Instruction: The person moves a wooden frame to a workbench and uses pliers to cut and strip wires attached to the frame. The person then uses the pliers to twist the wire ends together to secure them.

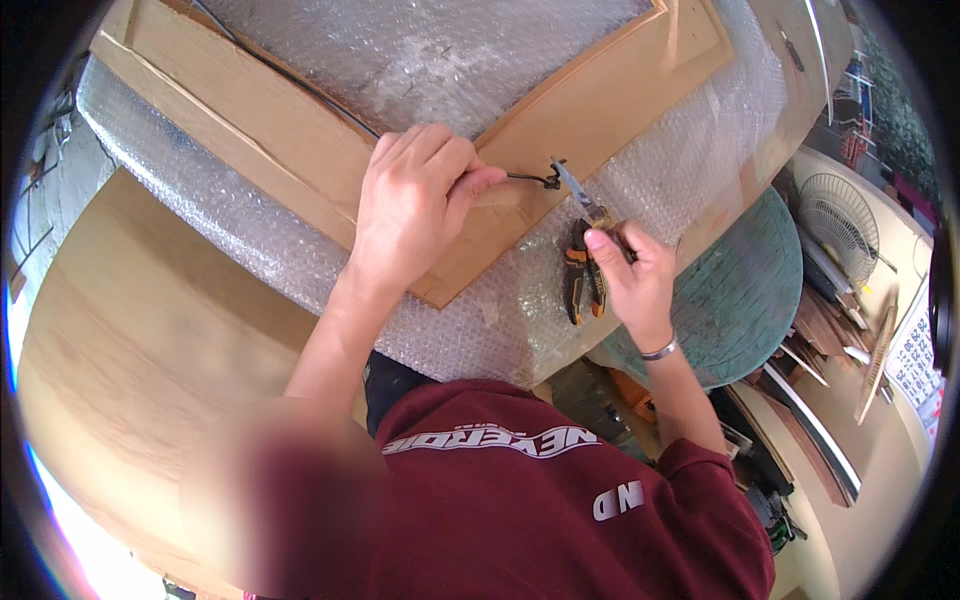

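My left hand (420,185) is closed around a thin black cable (527,177), with thumb and fingers pinching it near its short bent end. Behind the hand the cable runs along the inner edge of a wooden frame (610,110). In my right hand (640,275) is a knife (577,186) with a narrow grey blade and a yellowish handle. Its blade is at the dark, split-looking cable end; whether it touches cannot be made out. A pair of black-and-orange pliers (574,280) lies on the bubble wrap just left of my right hand.
Bubble wrap (480,345) covers the table beneath the frame. A curved wooden panel (140,300) is at left. To the right are a round green tabletop (745,290), a white fan (838,225) and several wood strips (810,440). A small dark tool (793,52) lies at the far right.
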A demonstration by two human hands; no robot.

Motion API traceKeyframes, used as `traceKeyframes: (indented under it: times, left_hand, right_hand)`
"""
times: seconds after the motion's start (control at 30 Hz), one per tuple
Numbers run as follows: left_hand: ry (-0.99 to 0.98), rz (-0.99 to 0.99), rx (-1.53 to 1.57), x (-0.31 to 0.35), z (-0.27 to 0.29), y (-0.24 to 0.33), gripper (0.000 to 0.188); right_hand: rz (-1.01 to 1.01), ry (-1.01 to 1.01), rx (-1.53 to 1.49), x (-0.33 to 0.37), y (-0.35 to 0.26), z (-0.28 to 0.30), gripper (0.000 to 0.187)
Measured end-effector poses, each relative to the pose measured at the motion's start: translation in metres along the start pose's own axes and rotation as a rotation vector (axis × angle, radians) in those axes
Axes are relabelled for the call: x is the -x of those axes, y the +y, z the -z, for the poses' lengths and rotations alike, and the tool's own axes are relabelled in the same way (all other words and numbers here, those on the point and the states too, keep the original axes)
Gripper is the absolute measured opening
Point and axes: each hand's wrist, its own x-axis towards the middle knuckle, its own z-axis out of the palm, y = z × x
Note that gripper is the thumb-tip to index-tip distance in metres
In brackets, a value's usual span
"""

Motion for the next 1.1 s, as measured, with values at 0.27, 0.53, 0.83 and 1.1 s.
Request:
traceKeyframes:
  times: [0.27, 0.53, 0.83, 1.1]
  left_hand:
    - [-0.213, -0.321, -0.125, -0.076, 0.001, 0.013, 0.016]
    - [-0.325, -0.471, -0.355, -0.086, -0.004, 0.046, 0.017]
    - [-0.35, -0.316, -0.204, -0.068, 0.016, 0.019, 0.021]
    - [-0.239, -0.38, -0.2, -0.051, 0.013, 0.016, 0.018]
  right_hand:
    - [0.765, 0.081, 0.394, -0.005, -0.001, 0.008, 0.034]
    - [0.496, 0.06, 0.636, 0.005, -0.065, -0.011, 0.023]
    - [0.367, 0.273, 0.394, 0.042, 0.02, 0.019, 0.027]
    - [-0.322, 0.106, -0.562, 0.06, 0.002, -0.003, 0.031]
